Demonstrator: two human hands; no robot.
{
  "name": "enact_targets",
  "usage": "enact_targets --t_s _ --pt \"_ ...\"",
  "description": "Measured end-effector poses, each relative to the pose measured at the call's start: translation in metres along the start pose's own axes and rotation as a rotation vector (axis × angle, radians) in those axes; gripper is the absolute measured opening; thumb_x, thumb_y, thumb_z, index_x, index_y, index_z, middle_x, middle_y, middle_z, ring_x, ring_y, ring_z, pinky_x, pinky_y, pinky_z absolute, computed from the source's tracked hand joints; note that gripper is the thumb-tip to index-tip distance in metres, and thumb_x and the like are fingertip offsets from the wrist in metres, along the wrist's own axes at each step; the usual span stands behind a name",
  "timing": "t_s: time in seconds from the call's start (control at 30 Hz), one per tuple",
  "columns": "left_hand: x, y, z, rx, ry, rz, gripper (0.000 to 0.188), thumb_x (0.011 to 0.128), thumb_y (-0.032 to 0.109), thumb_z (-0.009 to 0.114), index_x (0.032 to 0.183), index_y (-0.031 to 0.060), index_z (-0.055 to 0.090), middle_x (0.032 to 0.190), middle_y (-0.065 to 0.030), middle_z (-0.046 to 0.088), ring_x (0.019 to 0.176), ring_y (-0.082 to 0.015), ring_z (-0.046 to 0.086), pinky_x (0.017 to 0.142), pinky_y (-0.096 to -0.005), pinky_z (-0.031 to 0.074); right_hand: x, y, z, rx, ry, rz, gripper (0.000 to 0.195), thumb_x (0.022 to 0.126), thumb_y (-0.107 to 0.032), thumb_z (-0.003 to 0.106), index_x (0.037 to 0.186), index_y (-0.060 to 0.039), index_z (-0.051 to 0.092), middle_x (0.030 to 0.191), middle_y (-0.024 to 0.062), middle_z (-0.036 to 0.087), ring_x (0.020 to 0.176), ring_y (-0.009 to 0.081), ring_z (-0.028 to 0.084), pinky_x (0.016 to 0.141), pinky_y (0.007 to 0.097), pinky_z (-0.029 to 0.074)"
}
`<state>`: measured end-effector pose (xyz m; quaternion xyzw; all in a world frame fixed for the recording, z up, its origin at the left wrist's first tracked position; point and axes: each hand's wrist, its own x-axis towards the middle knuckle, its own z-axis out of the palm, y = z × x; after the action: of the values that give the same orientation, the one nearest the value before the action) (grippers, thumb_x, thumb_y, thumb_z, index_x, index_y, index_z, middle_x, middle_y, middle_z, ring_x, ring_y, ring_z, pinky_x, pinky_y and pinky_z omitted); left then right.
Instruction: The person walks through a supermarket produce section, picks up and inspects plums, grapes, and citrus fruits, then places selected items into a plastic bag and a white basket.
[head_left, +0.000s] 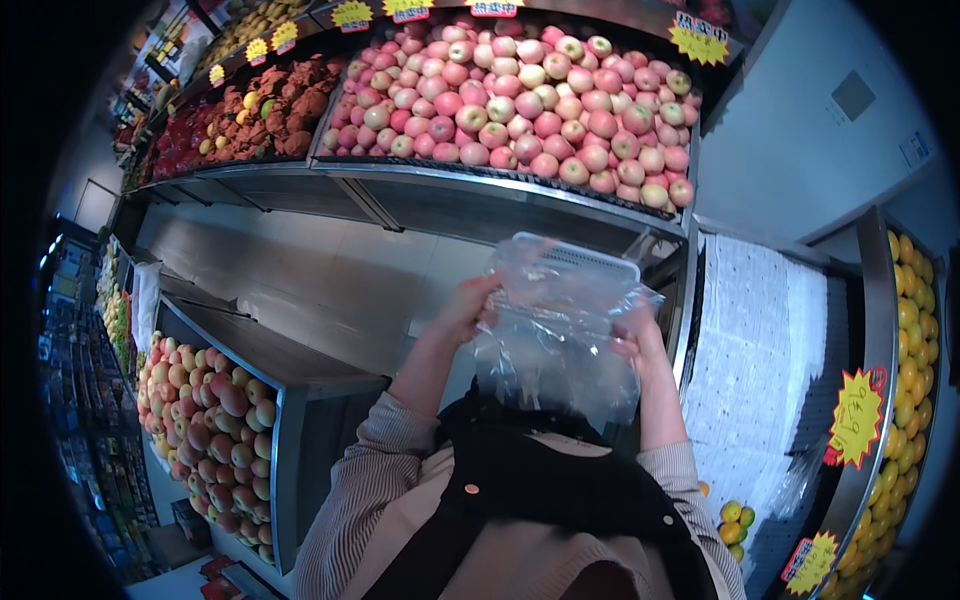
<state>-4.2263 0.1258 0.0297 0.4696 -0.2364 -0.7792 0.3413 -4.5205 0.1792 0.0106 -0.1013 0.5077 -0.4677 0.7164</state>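
Note:
A clear plastic bag (551, 337) spreads between my two hands in front of my chest. My left hand (478, 304) grips its left side, and my right hand (636, 328) holds the right side; the fingers are partly blurred and seen through the film. Behind the top of the bag shows a white plastic basket (592, 259) with a slotted rim, partly covered by the film. Beyond it, a sloped bin full of pink apples (517, 112) rises behind a metal front edge (480, 174).
Left of the apples lie fruits among reddish-brown wrapping (274, 112). A second display of apples (214, 442) stands at lower left with a metal corner (289, 394). At right are a white padded shelf (757, 337), several green-orange citrus fruits (733, 521), and orange citrus (911, 360) behind yellow price signs (857, 420).

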Motion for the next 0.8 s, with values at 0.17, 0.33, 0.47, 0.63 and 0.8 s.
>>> enact_targets --t_s 0.17,0.33,0.47,0.63,0.8 --pt "0.011 0.014 -0.035 -0.117 0.156 -0.083 0.03 0.094 0.037 0.052 0.076 0.0121 0.052 0.053 0.0054 0.042 0.036 -0.0052 0.03 0.032 -0.0215 0.023 -0.014 -0.001 0.02 -0.041 -0.264 -0.023 0.068 0.093 -0.059 0.037 0.131 -0.003 0.047 0.121 0.0141 0.058 0.088 0.0189 0.061 0.069 0.0286 0.048" --pt "0.014 0.013 -0.055 -0.123 0.221 -0.144 0.034 0.095 0.039 0.049 0.073 0.013 0.048 0.05 0.0062 0.033 0.036 -0.0073 0.026 0.034 -0.0247 0.02 -0.012 0.029 0.023 -0.239 -0.376 -0.096 0.052 0.092 -0.039 0.054 0.13 -0.0038 0.048 0.119 0.0139 0.059 0.098 0.0214 0.061 0.078 0.0338 0.052" --pt "0.019 0.01 -0.064 -0.141 0.237 -0.109 0.035 0.096 0.04 0.045 0.076 0.0117 0.05 0.05 0.0058 0.031 0.037 -0.0082 0.025 0.035 -0.0249 0.02 -0.018 0.054 0.039 0.052 -0.384 -0.063 0.055 0.089 -0.035 0.059 0.133 -0.0041 0.043 0.129 0.0136 0.052 0.114 0.0263 0.053 0.095 0.0426 0.044" --pt "0.024 0.006 -0.066 -0.148 0.228 -0.041 0.036 0.097 0.04 0.044 0.083 0.0083 0.054 0.052 0.0049 0.032 0.039 -0.008 0.026 0.037 -0.0247 0.022 -0.025 0.096 0.068 0.402 -0.401 -0.008 0.067 0.084 -0.046 0.062 0.133 -0.0052 0.042 0.135 0.0139 0.044 0.129 0.0295 0.037 0.104 0.0501 0.033" --pt "0.034 -0.008 -0.079 -0.061 0.147 0.02 0.038 0.096 0.042 0.045 0.093 0.0056 0.057 0.055 0.0046 0.034 0.041 -0.0075 0.028 0.038 -0.0249 0.025 -0.023 0.095 0.09 0.197 -0.189 -0.08 0.045 0.087 -0.034 0.06 0.122 -0.0057 0.053 0.12 0.0123 0.055 0.11 0.0218 0.053 0.094 0.0391 0.044"
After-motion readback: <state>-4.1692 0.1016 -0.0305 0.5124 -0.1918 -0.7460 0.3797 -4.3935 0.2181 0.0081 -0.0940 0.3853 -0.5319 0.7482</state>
